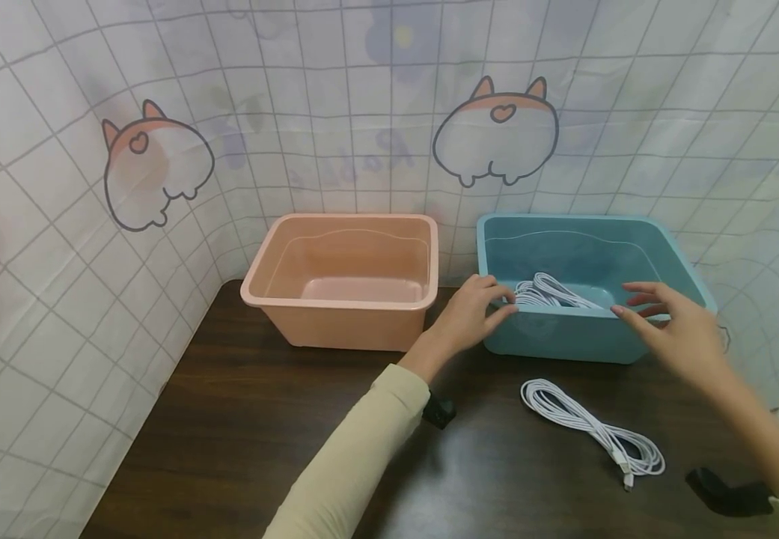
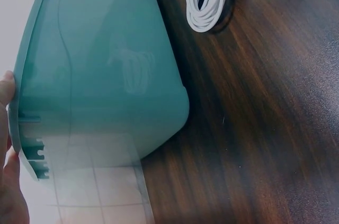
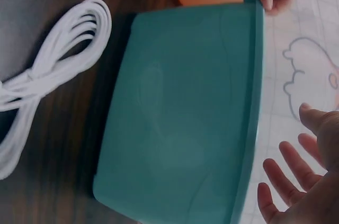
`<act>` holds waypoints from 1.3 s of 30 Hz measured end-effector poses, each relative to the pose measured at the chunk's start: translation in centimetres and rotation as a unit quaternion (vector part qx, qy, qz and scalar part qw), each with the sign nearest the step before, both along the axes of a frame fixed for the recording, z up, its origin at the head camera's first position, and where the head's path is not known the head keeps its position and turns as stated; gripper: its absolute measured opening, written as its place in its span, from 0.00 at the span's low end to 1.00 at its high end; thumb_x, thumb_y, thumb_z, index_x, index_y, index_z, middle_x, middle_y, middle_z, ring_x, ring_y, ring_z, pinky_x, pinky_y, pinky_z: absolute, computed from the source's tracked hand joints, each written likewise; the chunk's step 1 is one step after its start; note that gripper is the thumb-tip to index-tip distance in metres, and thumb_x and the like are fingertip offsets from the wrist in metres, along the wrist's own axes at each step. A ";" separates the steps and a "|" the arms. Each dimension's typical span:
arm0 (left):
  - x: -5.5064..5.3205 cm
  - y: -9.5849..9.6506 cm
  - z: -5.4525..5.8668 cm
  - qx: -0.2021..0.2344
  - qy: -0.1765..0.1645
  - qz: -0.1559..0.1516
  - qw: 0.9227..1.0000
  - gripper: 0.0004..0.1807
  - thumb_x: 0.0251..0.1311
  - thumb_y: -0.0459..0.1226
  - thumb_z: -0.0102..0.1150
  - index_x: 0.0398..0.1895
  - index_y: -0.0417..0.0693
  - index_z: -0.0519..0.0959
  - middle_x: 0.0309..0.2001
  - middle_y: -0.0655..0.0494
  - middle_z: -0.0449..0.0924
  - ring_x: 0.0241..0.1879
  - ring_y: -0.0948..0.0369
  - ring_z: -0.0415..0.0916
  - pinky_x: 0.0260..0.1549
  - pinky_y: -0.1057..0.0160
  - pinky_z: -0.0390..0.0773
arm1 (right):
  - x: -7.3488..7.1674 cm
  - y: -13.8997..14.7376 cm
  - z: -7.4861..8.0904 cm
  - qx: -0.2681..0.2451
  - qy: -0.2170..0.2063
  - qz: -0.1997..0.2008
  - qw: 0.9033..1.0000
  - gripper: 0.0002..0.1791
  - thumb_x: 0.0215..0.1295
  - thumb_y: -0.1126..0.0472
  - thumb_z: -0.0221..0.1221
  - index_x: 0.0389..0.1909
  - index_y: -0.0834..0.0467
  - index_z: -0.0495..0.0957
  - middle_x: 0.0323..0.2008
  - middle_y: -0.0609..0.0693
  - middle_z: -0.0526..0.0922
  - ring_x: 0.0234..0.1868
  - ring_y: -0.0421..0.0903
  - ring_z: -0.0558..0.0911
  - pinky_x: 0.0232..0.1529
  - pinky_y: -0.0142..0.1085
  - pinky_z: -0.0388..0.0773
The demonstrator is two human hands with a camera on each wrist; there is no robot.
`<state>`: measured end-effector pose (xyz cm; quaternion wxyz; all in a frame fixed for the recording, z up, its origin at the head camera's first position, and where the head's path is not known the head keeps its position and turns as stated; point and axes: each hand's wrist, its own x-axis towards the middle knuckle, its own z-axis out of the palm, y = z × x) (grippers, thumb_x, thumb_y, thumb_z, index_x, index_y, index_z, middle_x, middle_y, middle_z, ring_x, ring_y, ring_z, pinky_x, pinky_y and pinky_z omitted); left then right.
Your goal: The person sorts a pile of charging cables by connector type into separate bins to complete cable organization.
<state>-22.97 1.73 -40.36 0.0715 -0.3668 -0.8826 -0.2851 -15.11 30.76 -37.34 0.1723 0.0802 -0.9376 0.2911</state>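
Note:
A teal plastic bin (image 1: 557,337) stands on the dark table against the wall. Bundled white cables (image 1: 547,292) lie inside it. My left hand (image 1: 473,314) pinches the rim at its front left corner, with fingers and thumb on either side of the edge in the left wrist view. Over the front right part of the rim hovers my right hand (image 1: 688,333), fingers spread and apart from the bin in the right wrist view. In front of the bin lies a coiled white cable (image 1: 591,427), its plug end towards me.
Left of the teal bin stands a peach bin (image 1: 342,326) with nothing visible in it. Behind both hangs a white gridded sheet (image 1: 362,150) with cartoon animals. Black pieces of gear (image 1: 729,494) sit under my wrists. The dark wood table (image 1: 241,449) stretches to the left.

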 end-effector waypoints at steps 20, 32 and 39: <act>0.2 0.2 -0.1 0.004 -0.001 0.006 1.000 0.11 0.75 0.41 0.63 0.52 0.47 0.87 0.44 0.52 0.82 0.47 0.56 0.73 0.47 0.66 0.74 | 3.3 -1.9 -6.4 -0.018 0.012 0.009 1.000 0.23 0.63 0.66 0.73 0.59 0.63 0.82 0.38 0.59 0.88 0.34 0.48 0.86 0.32 0.25 0.75; 0.1 -0.1 -0.2 0.016 -0.004 -0.003 1.000 0.10 0.75 0.40 0.63 0.51 0.45 0.87 0.43 0.50 0.82 0.46 0.55 0.73 0.47 0.64 0.73 | 4.8 -1.9 -11.0 -0.001 -0.056 0.033 0.998 0.30 0.61 0.60 0.76 0.62 0.65 0.78 0.45 0.62 0.86 0.43 0.62 0.86 0.40 0.56 0.81; 0.2 0.1 0.0 0.007 0.008 -0.006 1.000 0.10 0.76 0.41 0.62 0.51 0.46 0.87 0.44 0.50 0.82 0.48 0.55 0.75 0.52 0.61 0.75 | 5.4 -1.5 -13.3 -0.010 -0.091 0.043 0.995 0.33 0.62 0.57 0.76 0.64 0.66 0.76 0.47 0.64 0.85 0.46 0.67 0.85 0.45 0.63 0.81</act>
